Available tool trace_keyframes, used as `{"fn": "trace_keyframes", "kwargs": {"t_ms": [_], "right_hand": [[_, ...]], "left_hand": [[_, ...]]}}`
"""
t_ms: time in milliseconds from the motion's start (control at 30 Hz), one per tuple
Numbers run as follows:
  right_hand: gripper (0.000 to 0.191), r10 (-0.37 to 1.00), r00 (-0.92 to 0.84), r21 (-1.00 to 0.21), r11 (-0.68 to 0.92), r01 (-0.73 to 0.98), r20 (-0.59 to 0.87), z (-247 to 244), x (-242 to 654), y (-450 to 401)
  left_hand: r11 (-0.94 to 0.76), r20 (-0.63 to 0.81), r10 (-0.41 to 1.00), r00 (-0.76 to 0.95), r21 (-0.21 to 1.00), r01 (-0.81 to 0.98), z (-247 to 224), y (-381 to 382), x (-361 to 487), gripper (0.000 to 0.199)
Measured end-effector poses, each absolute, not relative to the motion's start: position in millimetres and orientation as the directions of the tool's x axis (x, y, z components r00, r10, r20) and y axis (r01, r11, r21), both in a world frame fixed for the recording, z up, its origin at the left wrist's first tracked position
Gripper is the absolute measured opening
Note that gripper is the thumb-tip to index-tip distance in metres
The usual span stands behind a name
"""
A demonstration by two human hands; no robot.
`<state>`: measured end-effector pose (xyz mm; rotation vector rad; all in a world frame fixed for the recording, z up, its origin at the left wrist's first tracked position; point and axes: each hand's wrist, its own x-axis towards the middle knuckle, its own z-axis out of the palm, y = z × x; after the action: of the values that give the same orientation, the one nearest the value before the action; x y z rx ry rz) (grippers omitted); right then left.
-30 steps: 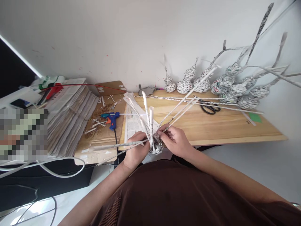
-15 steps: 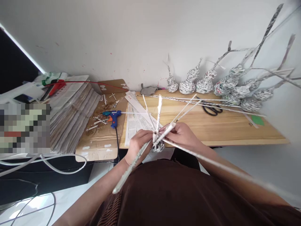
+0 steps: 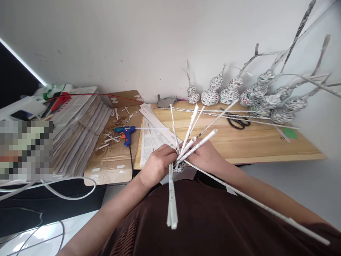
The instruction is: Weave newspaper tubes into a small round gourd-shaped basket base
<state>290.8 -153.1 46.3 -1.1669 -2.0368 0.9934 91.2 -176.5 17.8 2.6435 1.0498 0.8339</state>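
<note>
Between my hands, close to my body at the table's front edge, is a small round woven newspaper piece [image 3: 180, 167] with several rolled paper tubes [image 3: 201, 145] fanning out of it. My left hand [image 3: 160, 164] is closed around its left side, fingers at the base of the tubes. On the other side my right hand [image 3: 204, 156] grips the piece where the tubes meet, its fingertips partly hidden behind them. One long thin paper tube [image 3: 255, 199] runs from the weave over my right forearm. Two tubes [image 3: 172, 206] point down toward my brown shirt.
A blue glue gun [image 3: 129, 135] lies on cardboard [image 3: 109, 170] among paper scraps. Newspaper strips [image 3: 149, 142] and black scissors [image 3: 238, 122] lie on the wooden table. Several woven gourd shapes [image 3: 211, 94] line the wall. Stacked newspapers [image 3: 77, 137] stand left.
The woven piece has turned and its tubes have swung: the one pointing down-left now points straight down beside another. The long tube's end has come into view at lower right.
</note>
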Motion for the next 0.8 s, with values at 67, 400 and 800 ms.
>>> {"fn": "trace_keyframes", "kwargs": {"t_ms": [67, 400, 800], "right_hand": [[0.021, 0.892, -0.44, -0.831, 0.318, 0.457, 0.1, 45, 291, -151], [0.014, 0.921, -0.387, -0.886, 0.143, 0.442, -0.045, 38, 287, -143], [0.013, 0.925, -0.378, -0.877, 0.207, 0.434, 0.031, 46, 279, -151]], "left_hand": [[-0.735, 0.46, 0.678, 0.573, 0.41, 0.54, 15, -175, 90, 0.023], [-0.77, 0.488, 0.638, 0.596, 0.402, 0.495, 12, -174, 88, 0.019], [-0.724, 0.497, 0.69, 0.526, 0.468, 0.507, 3, -176, 85, 0.014]]}}
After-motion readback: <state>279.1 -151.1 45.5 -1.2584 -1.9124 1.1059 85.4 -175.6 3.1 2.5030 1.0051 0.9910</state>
